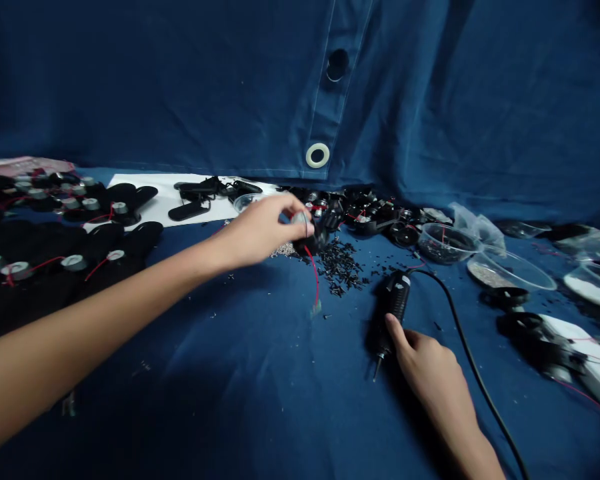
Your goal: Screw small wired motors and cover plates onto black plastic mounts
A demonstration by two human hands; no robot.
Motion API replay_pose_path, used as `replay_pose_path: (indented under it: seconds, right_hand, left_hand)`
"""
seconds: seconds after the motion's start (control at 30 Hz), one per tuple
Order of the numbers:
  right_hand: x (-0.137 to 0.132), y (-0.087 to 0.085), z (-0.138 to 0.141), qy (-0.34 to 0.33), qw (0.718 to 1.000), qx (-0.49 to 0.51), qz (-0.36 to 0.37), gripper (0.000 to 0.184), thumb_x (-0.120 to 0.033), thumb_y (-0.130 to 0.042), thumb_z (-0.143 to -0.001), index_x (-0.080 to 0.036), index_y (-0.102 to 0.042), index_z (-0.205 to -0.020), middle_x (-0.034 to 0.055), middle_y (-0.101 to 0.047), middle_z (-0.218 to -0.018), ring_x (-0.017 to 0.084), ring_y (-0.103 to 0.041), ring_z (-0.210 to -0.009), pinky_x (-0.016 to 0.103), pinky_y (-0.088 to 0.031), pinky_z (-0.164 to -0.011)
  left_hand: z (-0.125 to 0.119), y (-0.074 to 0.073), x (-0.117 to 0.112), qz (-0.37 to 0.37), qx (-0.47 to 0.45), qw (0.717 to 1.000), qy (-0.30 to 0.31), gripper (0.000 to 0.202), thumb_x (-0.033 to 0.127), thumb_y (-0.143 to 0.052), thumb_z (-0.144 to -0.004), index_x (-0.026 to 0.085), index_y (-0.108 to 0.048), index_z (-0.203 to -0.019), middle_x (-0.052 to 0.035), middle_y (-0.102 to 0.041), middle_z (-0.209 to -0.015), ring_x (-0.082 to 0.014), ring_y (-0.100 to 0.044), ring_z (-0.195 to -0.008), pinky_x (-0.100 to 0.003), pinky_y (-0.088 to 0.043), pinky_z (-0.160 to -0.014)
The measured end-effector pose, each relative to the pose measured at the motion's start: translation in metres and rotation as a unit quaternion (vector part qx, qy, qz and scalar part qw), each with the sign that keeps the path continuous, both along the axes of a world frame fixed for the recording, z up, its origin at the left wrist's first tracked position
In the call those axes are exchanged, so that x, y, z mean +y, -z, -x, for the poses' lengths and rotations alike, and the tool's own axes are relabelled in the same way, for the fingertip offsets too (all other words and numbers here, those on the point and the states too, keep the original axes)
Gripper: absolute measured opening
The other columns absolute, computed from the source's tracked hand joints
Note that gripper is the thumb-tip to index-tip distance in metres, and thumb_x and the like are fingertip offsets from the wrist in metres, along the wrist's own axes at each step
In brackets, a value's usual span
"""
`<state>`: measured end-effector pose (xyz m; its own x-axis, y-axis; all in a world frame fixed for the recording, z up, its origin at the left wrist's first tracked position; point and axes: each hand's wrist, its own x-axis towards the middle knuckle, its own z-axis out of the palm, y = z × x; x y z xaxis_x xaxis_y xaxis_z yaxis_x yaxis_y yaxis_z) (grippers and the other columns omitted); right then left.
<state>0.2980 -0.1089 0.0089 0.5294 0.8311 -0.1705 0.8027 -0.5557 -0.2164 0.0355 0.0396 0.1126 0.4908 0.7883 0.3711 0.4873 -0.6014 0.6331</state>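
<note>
A small grey part (299, 218) is in the left hand (263, 230), above the middle of the blue cloth (260, 373), pinched between thumb and curled fingers; motion blur softens its outline. A red wire (316, 273) hangs down from just below the fingertips, with a pale connector (317, 308) at its near end. The right hand (430, 363) is curled beside a black electric screwdriver (397, 303), thumb pressed against its body; the other fingers are mostly hidden, so I cannot tell whether they close around it. The screwdriver's bit (378, 368) points toward the near side, and a dark cable (460, 320) runs from its far end, curving along the right of the hand.

Just beyond the red wire lies a scattered pile of black screws (341, 268), with silver screws (283, 251) to its left, partly behind the left hand. Farther back is a heap of black parts (375, 217). On the far left, a white sheet (155, 200) bears more black pieces, and rows of black parts with silver cylinders (73, 262) lie nearer. To the right stand a clear round tub (447, 231) and a white piece (575, 330). A blue curtain (205, 87) hangs across the far side.
</note>
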Motion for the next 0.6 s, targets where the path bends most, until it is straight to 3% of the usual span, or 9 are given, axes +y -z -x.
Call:
replay_pose_path:
  seconds: [0.07,0.13,0.23,0.3,0.47,0.6]
  right_hand:
    - [-0.001,0.0,0.0,0.001,1.0,0.0,-0.009,0.072,-0.074,-0.011,-0.082,-0.022,-0.059,-0.071,0.0152,-0.064,-0.07,0.033,-0.064,-0.079,0.034,-0.043,-0.065]
    - [-0.002,0.0,0.0,0.003,1.0,-0.009,-0.014,0.07,-0.073,-0.013,-0.083,-0.022,-0.059,-0.073,0.0152,-0.065,-0.071,0.033,-0.063,-0.079,0.033,-0.041,-0.063]
    - [-0.003,0.0,-0.001,-0.002,0.998,-0.049,-0.033,0.065,-0.07,-0.016,-0.084,-0.023,-0.06,-0.078,0.0144,-0.065,-0.071,0.032,-0.063,-0.075,0.032,-0.039,-0.059]
    - [-0.003,-0.001,0.001,-0.02,0.995,-0.079,-0.064,0.06,-0.066,-0.019,-0.087,-0.022,-0.058,-0.075,0.0123,-0.063,-0.067,0.029,-0.062,-0.068,0.029,-0.036,-0.056]
    - [0.003,-0.014,0.025,-0.129,0.977,-0.026,-0.17,0.038,-0.053,-0.034,-0.09,-0.022,-0.048,-0.075,0.0033,-0.058,-0.062,0.017,-0.055,-0.055,0.025,-0.034,-0.055]
    - [0.014,-0.025,0.057,-0.285,0.942,0.077,-0.16,0.019,-0.037,-0.04,-0.09,-0.022,-0.048,-0.099,0.0009,-0.06,-0.072,0.015,-0.055,-0.061,0.024,-0.04,-0.061]
  left_hand:
    - [0.01,0.011,-0.03,0.071,0.053,0.994,0.059,0.023,0.038,-0.058,-0.084,0.023,-0.062,-0.1,0.0001,-0.061,-0.094,-0.0154,-0.058,-0.082,-0.027,-0.044,-0.071]
    - [0.015,0.033,-0.051,0.079,0.109,0.988,0.077,0.021,0.039,-0.059,-0.083,0.024,-0.062,-0.098,0.0001,-0.06,-0.096,-0.0162,-0.057,-0.084,-0.028,-0.044,-0.072]
    - [0.019,0.069,-0.065,0.062,0.173,0.98,0.08,0.019,0.036,-0.054,-0.087,0.025,-0.06,-0.102,-0.0015,-0.056,-0.104,-0.0165,-0.057,-0.084,-0.03,-0.044,-0.074]
    - [0.019,0.086,-0.066,0.054,0.176,0.98,0.071,0.02,0.036,-0.051,-0.088,0.025,-0.059,-0.102,-0.0026,-0.054,-0.104,-0.0173,-0.056,-0.086,-0.03,-0.044,-0.075]
    - [0.022,0.093,-0.066,0.042,0.148,0.985,0.077,0.029,0.034,-0.052,-0.088,0.024,-0.051,-0.115,-0.005,-0.052,-0.111,-0.022,-0.054,-0.103,-0.034,-0.044,-0.086]
    - [0.032,0.09,-0.074,0.076,0.135,0.985,0.072,0.038,0.027,-0.043,-0.09,0.025,-0.041,-0.128,-0.0072,-0.047,-0.125,-0.0227,-0.053,-0.111,-0.037,-0.042,-0.094]
